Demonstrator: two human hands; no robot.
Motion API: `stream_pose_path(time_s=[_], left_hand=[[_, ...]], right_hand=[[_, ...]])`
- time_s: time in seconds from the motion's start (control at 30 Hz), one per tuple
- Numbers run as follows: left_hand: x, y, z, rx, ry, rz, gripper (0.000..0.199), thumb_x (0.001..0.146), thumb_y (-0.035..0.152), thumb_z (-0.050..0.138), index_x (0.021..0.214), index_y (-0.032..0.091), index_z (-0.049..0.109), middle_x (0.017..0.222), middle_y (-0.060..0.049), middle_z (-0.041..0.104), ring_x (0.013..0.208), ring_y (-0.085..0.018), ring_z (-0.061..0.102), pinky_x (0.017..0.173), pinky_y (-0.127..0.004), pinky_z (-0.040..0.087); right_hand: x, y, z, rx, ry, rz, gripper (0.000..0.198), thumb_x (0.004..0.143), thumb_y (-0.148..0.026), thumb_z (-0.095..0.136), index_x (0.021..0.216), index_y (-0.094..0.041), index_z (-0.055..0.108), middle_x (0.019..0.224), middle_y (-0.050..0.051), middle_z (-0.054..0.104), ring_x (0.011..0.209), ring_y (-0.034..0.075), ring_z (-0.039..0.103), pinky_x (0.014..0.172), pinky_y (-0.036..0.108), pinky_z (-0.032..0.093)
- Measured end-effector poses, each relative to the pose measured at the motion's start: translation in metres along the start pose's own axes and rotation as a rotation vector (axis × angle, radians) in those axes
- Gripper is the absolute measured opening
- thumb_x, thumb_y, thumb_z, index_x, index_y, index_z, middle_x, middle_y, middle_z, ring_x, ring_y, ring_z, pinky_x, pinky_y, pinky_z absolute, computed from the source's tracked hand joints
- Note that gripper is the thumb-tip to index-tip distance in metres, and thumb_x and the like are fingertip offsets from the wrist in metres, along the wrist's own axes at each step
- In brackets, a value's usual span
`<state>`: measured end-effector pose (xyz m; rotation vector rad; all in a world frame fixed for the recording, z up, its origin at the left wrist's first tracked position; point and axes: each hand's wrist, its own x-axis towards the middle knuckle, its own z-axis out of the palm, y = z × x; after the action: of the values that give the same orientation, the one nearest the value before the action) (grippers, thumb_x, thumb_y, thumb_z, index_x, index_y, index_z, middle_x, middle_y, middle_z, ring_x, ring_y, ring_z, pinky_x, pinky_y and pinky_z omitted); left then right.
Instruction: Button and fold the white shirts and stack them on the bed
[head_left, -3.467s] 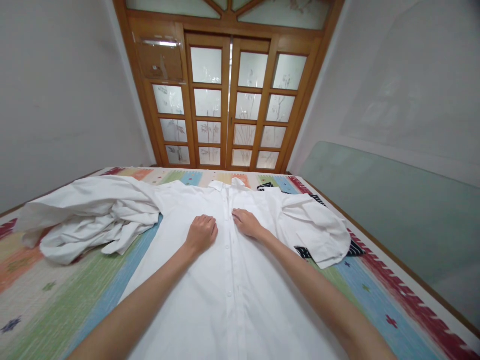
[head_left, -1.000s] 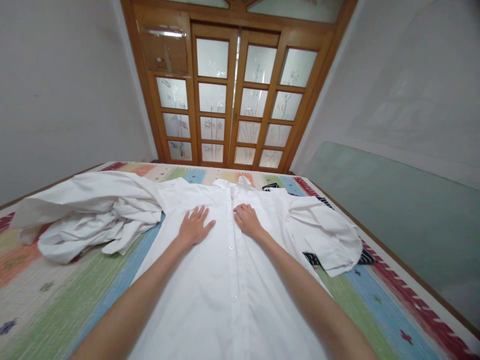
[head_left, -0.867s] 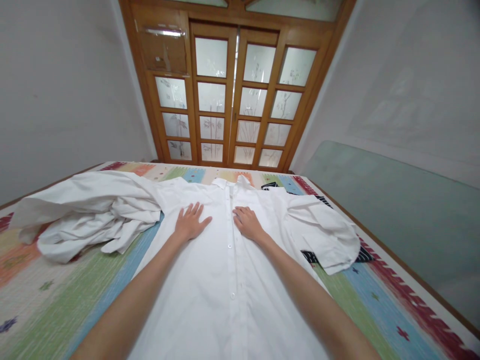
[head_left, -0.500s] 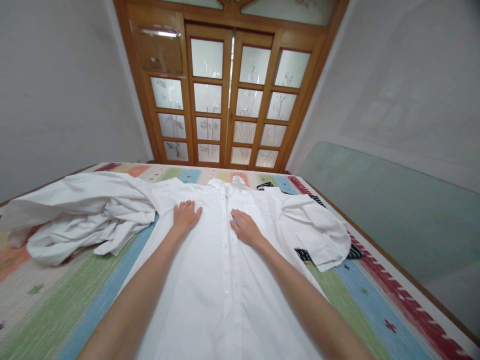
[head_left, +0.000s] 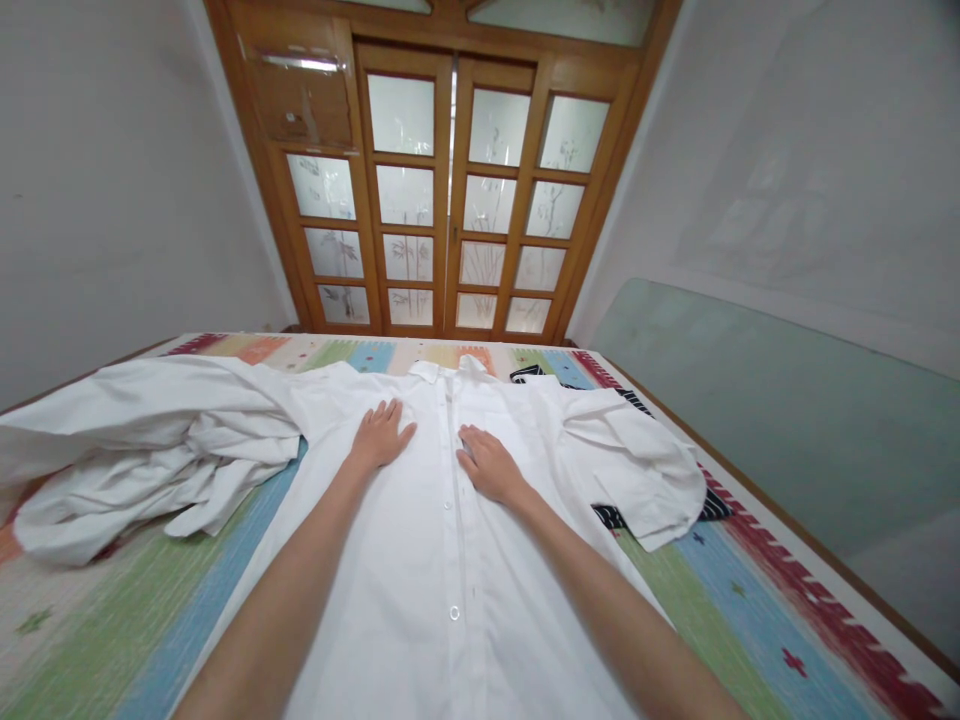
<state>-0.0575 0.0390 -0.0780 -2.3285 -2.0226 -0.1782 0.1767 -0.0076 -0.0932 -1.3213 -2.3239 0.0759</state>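
A white button-up shirt [head_left: 390, 560] lies spread out front side up, its collar [head_left: 450, 368] at the far end. My left hand [head_left: 380, 436] rests flat on the upper left of the shirt front, fingers stretched and thumb apart. Beside the button strip, my right hand [head_left: 491, 465] lies on the cloth with its fingers slightly bent and the thumb apart from them. Neither hand lifts any fabric that I can see. The shirt's left sleeve area ends in a bunched white heap [head_left: 150, 430]. On the right, the other sleeve [head_left: 637, 450] is folded over itself.
Under the shirt is a striped, multicoloured bed cover [head_left: 97, 600]. A black-and-white patterned cloth [head_left: 718, 505] shows beneath the right sleeve. A pale green panel [head_left: 750, 400] stands along the right side. Wooden glass-paned doors [head_left: 442, 200] close off the far end between grey walls.
My left hand has slid slightly toward the button strip. My right hand stays nearly in place. The view has shifted slightly, and the shirt remains spread out.
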Motion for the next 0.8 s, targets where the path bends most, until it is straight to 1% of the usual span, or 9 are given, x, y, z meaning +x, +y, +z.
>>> stream_pose_path(time_s=[0.07,0.2,0.3,0.5,0.63,0.8], left_hand=[[-0.002,0.001,0.001,0.002,0.009,-0.009,0.063,0.096,0.045,0.027,0.147,0.008,0.033,0.154,-0.015,0.032,0.144,-0.030,0.025,0.116,-0.047,0.023],[-0.009,0.006,-0.001,0.015,0.082,-0.016,0.056,0.096,0.036,0.026,0.143,0.008,0.041,0.149,-0.017,0.041,0.142,-0.029,0.031,0.114,-0.048,0.028],[-0.015,0.010,-0.003,0.021,0.111,-0.007,0.054,0.096,0.032,0.028,0.141,0.008,0.043,0.148,-0.018,0.042,0.141,-0.029,0.032,0.113,-0.049,0.030],[-0.024,0.012,-0.005,0.017,0.109,0.025,0.051,0.094,0.028,0.030,0.140,0.009,0.045,0.150,-0.015,0.040,0.142,-0.028,0.031,0.114,-0.048,0.029],[-0.028,0.014,-0.006,0.004,0.115,0.073,0.050,0.094,0.023,0.030,0.138,0.009,0.047,0.147,-0.015,0.045,0.141,-0.025,0.034,0.114,-0.043,0.031],[-0.034,0.017,-0.007,0.034,0.090,0.076,0.049,0.094,0.024,0.027,0.136,0.012,0.050,0.144,-0.013,0.049,0.138,-0.024,0.040,0.113,-0.040,0.031]], right_hand=[[0.000,0.000,-0.001,0.004,0.006,-0.005,0.041,0.096,-0.026,0.041,0.132,-0.012,0.053,0.140,0.015,0.053,0.135,0.023,0.043,0.112,0.040,0.033],[0.001,-0.001,-0.001,0.006,0.011,-0.009,0.040,0.095,-0.025,0.041,0.132,-0.013,0.053,0.140,0.015,0.053,0.134,0.023,0.044,0.111,0.040,0.034],[0.000,-0.001,-0.001,-0.005,0.003,0.000,0.041,0.096,-0.025,0.041,0.133,-0.013,0.052,0.140,0.015,0.053,0.135,0.023,0.043,0.111,0.040,0.034],[-0.007,-0.005,-0.004,-0.015,-0.010,0.000,0.041,0.096,-0.026,0.040,0.132,-0.011,0.053,0.140,0.016,0.052,0.135,0.023,0.042,0.112,0.039,0.033],[-0.012,-0.008,-0.006,-0.016,-0.019,0.008,0.041,0.096,-0.025,0.040,0.132,-0.013,0.052,0.141,0.015,0.052,0.136,0.022,0.042,0.112,0.040,0.032],[-0.017,-0.008,-0.004,-0.014,-0.011,0.001,0.041,0.096,-0.026,0.043,0.133,-0.011,0.052,0.140,0.016,0.052,0.137,0.022,0.041,0.112,0.039,0.032]])
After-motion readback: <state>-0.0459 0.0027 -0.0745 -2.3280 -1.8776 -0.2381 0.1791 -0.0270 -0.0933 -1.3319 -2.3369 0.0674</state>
